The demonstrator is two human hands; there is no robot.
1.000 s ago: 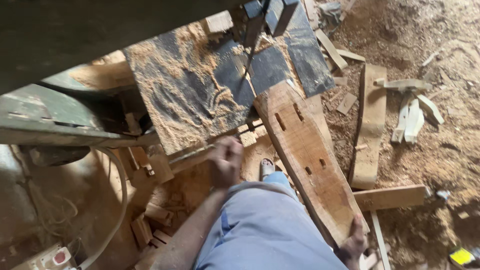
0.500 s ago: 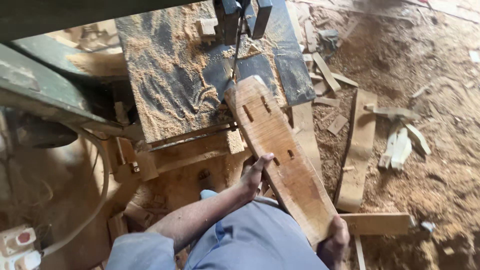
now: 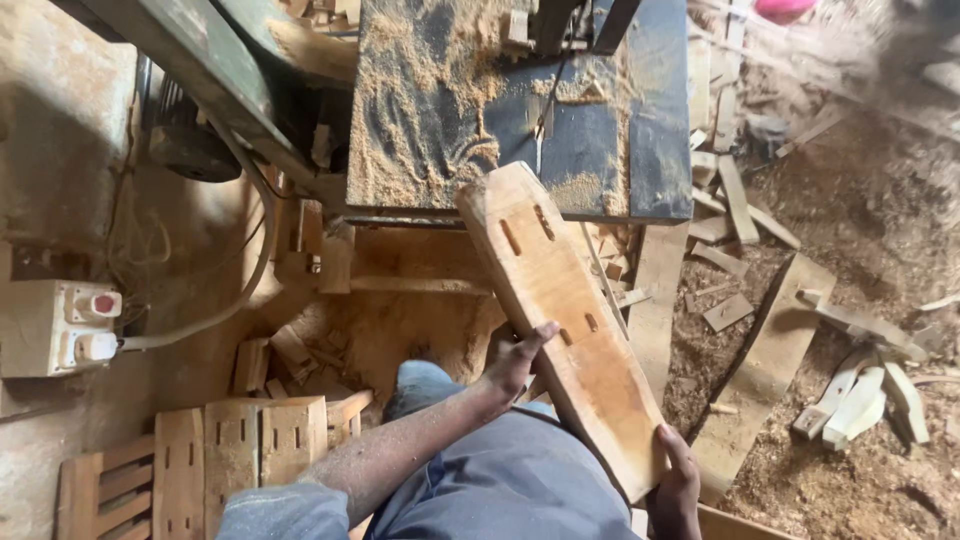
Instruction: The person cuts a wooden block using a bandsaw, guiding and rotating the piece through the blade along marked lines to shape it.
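A long curved wooden board (image 3: 565, 310) with several slot-shaped mortises rests with its far end on the sawdust-covered metal saw table (image 3: 430, 120). My left hand (image 3: 515, 362) grips the board's left edge about midway along. At the near end my right hand (image 3: 678, 485) holds the board's right corner. The thin saw blade (image 3: 540, 125) stands just beyond the board's far end. My grey trouser leg (image 3: 500, 480) is under the board.
A switch box (image 3: 62, 328) with a red button sits at the left, its cable running toward a motor (image 3: 185, 150). Stacked slotted wood pieces (image 3: 230, 450) lie at lower left. Offcuts and shaped wood parts (image 3: 860, 395) litter the sawdust floor at right.
The view has shifted; the board's far end now lies on the saw table near the blade. My left hand moved from beside my knee onto the board's left edge.
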